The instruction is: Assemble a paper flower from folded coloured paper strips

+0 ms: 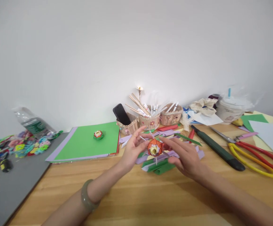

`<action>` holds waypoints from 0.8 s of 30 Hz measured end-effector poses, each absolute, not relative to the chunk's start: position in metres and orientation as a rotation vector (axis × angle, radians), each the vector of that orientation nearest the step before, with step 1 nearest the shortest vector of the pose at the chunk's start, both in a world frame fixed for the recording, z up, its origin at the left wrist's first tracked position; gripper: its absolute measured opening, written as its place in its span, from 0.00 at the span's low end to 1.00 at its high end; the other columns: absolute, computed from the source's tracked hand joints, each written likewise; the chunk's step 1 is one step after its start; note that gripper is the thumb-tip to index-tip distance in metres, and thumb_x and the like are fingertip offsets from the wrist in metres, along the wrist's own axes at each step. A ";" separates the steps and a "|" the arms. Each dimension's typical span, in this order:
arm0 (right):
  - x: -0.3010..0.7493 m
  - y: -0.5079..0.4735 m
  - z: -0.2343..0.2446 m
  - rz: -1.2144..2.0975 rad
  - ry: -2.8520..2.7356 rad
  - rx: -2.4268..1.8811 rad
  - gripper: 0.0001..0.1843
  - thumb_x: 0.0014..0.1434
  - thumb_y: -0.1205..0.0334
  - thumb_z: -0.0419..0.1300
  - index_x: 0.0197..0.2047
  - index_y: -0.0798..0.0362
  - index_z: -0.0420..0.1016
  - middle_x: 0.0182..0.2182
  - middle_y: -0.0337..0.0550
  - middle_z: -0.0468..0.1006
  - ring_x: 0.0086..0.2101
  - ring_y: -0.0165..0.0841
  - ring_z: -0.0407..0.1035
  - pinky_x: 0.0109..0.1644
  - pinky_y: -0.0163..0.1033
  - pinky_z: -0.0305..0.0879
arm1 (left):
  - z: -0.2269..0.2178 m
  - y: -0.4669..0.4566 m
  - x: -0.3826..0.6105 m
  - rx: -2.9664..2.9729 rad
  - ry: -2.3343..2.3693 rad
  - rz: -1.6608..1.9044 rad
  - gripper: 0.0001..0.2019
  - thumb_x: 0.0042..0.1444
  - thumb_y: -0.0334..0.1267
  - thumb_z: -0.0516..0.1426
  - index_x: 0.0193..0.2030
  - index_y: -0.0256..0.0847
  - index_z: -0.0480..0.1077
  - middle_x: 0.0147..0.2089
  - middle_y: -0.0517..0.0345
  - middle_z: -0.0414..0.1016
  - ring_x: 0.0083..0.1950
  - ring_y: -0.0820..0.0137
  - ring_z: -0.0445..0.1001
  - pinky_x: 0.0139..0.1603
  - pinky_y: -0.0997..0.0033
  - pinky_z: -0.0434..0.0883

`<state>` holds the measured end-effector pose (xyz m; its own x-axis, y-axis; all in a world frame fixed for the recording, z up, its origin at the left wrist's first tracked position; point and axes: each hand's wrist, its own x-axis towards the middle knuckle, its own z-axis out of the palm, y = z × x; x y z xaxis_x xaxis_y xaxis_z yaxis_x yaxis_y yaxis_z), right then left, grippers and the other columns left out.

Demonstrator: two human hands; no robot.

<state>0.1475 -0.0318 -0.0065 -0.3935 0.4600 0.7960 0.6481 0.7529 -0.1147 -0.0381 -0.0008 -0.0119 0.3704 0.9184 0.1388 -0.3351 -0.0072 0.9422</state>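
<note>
Between both hands sits an orange folded-paper flower [154, 147] with a pale yellow centre, held just above a pile of folded paper strips [161, 164]. My left hand [133, 150], with a ring and a green bangle on the wrist, pinches the flower's left side. From the right, the fingers of my right hand [184, 155] touch the flower, palm down. A smaller green and red paper flower [98, 134] lies on a stack of green paper sheets [84, 146] to the left.
Small decorated cups [150, 121] with paper sticks and a black phone [121, 114] stand behind the hands. A dark green cutter [217, 147], yellow and red scissors [256, 153] and a lidded drink cup [231, 110] lie right. Colourful paper pieces [23, 146] and a bottle [33, 124] sit left.
</note>
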 end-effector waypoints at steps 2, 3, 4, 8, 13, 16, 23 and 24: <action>0.147 -0.029 -0.002 -0.158 -1.908 -0.962 0.15 0.64 0.59 0.47 0.46 0.55 0.71 0.30 0.46 0.74 0.30 0.32 0.69 0.32 0.36 0.65 | -0.013 0.001 -0.039 1.184 0.665 1.080 0.25 0.46 0.39 0.62 0.53 0.43 0.64 0.41 0.56 0.72 0.35 0.74 0.69 0.36 0.75 0.67; 0.147 -0.027 0.001 -0.080 -1.857 -1.020 0.12 0.63 0.62 0.49 0.42 0.54 0.73 0.31 0.46 0.74 0.32 0.33 0.69 0.34 0.37 0.65 | -0.013 0.000 -0.039 1.188 0.680 1.073 0.23 0.46 0.39 0.62 0.50 0.42 0.66 0.41 0.56 0.72 0.35 0.74 0.70 0.36 0.74 0.68; 0.146 -0.024 0.004 0.026 -1.837 -1.062 0.11 0.62 0.63 0.51 0.39 0.54 0.74 0.32 0.46 0.75 0.33 0.33 0.70 0.37 0.38 0.65 | -0.013 -0.001 -0.038 1.193 0.701 1.066 0.21 0.45 0.39 0.63 0.48 0.41 0.67 0.40 0.56 0.73 0.35 0.73 0.70 0.37 0.74 0.68; 0.138 -0.016 0.012 0.605 -1.928 -1.119 0.10 0.58 0.60 0.56 0.39 0.52 0.77 0.34 0.44 0.77 0.35 0.34 0.71 0.37 0.38 0.66 | -0.014 -0.004 -0.037 1.170 0.760 1.001 0.20 0.41 0.39 0.65 0.43 0.39 0.71 0.37 0.56 0.75 0.36 0.71 0.72 0.40 0.71 0.68; 0.132 -0.010 0.006 1.149 -1.793 -1.095 0.12 0.54 0.56 0.59 0.35 0.55 0.78 0.32 0.43 0.79 0.33 0.34 0.72 0.35 0.35 0.66 | -0.014 -0.006 -0.043 1.085 0.836 0.883 0.15 0.44 0.43 0.63 0.39 0.37 0.74 0.35 0.55 0.77 0.36 0.70 0.73 0.38 0.72 0.69; 0.132 -0.010 -0.001 1.297 -1.707 -1.059 0.13 0.51 0.54 0.61 0.33 0.55 0.78 0.31 0.42 0.79 0.33 0.34 0.71 0.35 0.35 0.66 | -0.011 -0.006 -0.045 1.070 0.857 0.846 0.17 0.50 0.49 0.57 0.36 0.35 0.75 0.31 0.52 0.77 0.34 0.69 0.73 0.34 0.73 0.69; 0.134 -0.016 -0.010 1.292 -1.626 -1.137 0.12 0.49 0.54 0.62 0.32 0.54 0.79 0.30 0.42 0.79 0.31 0.33 0.72 0.34 0.35 0.66 | -0.006 -0.007 -0.044 1.111 1.005 0.670 0.13 0.43 0.42 0.63 0.33 0.36 0.78 0.32 0.54 0.79 0.34 0.69 0.74 0.38 0.71 0.68; 0.134 -0.017 -0.011 1.259 -1.628 -1.154 0.12 0.50 0.54 0.62 0.32 0.54 0.79 0.29 0.43 0.79 0.30 0.34 0.72 0.33 0.35 0.66 | -0.005 -0.008 -0.044 1.139 1.014 0.657 0.12 0.42 0.41 0.63 0.34 0.37 0.78 0.32 0.55 0.80 0.34 0.69 0.74 0.39 0.71 0.67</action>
<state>0.1336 -0.0169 -0.0107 -0.3006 0.9529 0.0396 0.2010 0.1039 -0.9741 -0.0442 -0.0078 -0.0046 0.4230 0.8505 -0.3125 0.0625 0.3166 0.9465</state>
